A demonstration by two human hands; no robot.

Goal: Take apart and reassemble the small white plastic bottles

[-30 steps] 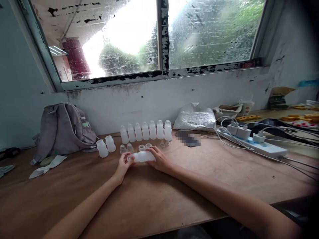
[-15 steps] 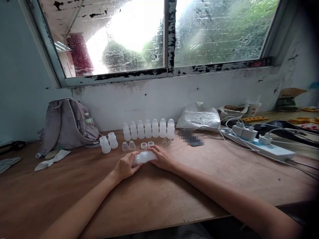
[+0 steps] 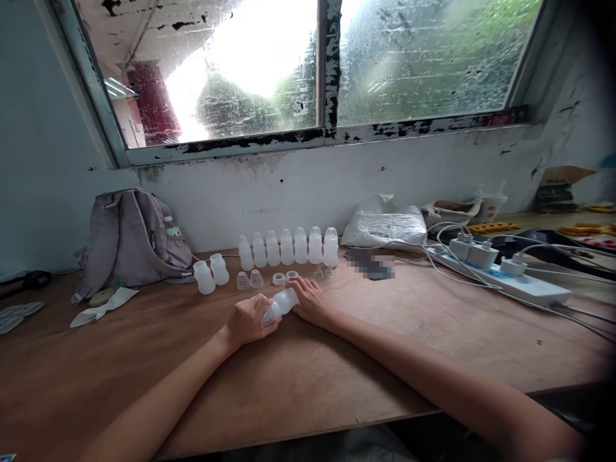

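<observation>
Between my two hands a white translucent baby bottle (image 3: 285,300) is held tilted above the table. My left hand (image 3: 250,319) is closed around its clear cap end, at the lower left. Around the base, at the upper right, my right hand (image 3: 310,301) is wrapped. Just beyond the hands lie two clear caps (image 3: 249,279), two white collar rings (image 3: 285,278) and two clear teats (image 3: 324,272). Behind them several capped bottles (image 3: 287,247) stand upright in a row. Two open bottle bodies (image 3: 212,274) stand farther left.
A grey backpack (image 3: 135,240) leans at the back left, with a white strip of paper (image 3: 103,307) before it. At the back right are a silver bag (image 3: 384,224) and a power strip (image 3: 510,282) with plugs and trailing cables. The wooden table (image 3: 289,385) ends near my body.
The bottle has swung from nearly level to a steeper slant, its base end rising and its cap end dropping slightly. Both hands stay on it.
</observation>
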